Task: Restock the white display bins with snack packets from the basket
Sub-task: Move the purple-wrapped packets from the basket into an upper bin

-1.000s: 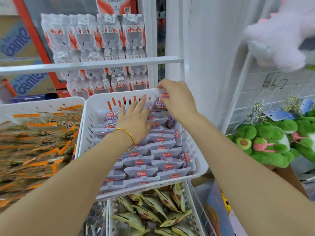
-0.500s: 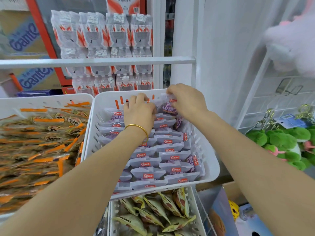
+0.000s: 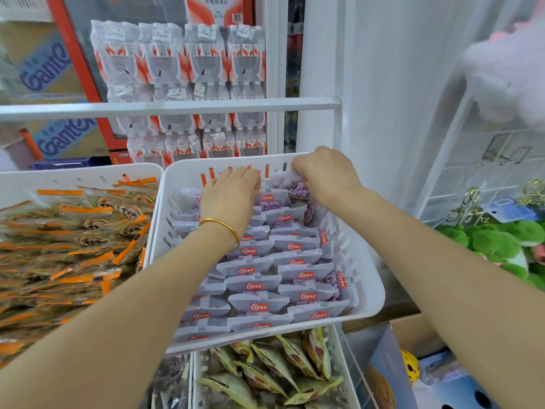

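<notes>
In one white bin (image 3: 188,175), right hand (image 3: 324,175) fingers pinching one packet (image 3: 300,192), left hand (image 3: 233,199) grip unclear.

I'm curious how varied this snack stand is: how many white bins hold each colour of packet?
Bins of orange-striped packets: 1, the left bin
Bins of pale purple packets: 1, the middle bin
Bins of yellow-green packets: 1, the lower bin
Total: 3; dark packets at bottom left sit in something mostly hidden.
</notes>
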`<state>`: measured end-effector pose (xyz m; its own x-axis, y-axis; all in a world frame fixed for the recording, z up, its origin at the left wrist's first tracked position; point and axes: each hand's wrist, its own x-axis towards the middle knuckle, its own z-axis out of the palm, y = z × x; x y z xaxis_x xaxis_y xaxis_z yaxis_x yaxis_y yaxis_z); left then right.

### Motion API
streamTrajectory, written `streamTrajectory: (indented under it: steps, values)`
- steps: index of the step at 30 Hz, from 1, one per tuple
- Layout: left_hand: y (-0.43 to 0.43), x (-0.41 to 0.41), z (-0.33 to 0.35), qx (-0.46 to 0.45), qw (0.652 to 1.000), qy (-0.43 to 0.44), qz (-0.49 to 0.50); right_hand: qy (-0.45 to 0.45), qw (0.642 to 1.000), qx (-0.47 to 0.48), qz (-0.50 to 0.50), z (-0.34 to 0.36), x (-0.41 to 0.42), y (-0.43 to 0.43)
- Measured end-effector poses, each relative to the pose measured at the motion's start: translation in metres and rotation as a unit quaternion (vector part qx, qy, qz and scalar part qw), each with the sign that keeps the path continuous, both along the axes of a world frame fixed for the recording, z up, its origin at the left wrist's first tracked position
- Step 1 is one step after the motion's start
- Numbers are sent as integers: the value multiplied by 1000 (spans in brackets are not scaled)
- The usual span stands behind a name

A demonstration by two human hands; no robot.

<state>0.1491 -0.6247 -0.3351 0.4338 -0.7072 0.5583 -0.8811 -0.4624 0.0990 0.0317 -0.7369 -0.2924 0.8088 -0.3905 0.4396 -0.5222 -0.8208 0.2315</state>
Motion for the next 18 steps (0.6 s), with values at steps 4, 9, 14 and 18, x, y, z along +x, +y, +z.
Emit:
streamTrajectory:
  steps: [4, 9, 14, 18]
  values:
    - [-1, -2, -1, 30, 999, -23, 1, 60, 998, 22, 14, -7, 12, 2]
    - [-6, -5, -1, 38, 999, -15, 19, 58, 997, 56, 20, -13, 13, -11]
    - [-3, -2, 1, 62, 997, -31, 23, -83, 996, 26, 14, -16, 1, -11]
    - [0, -2, 2, 68, 997, -22, 27, -56, 998, 12, -8, -24, -1, -9]
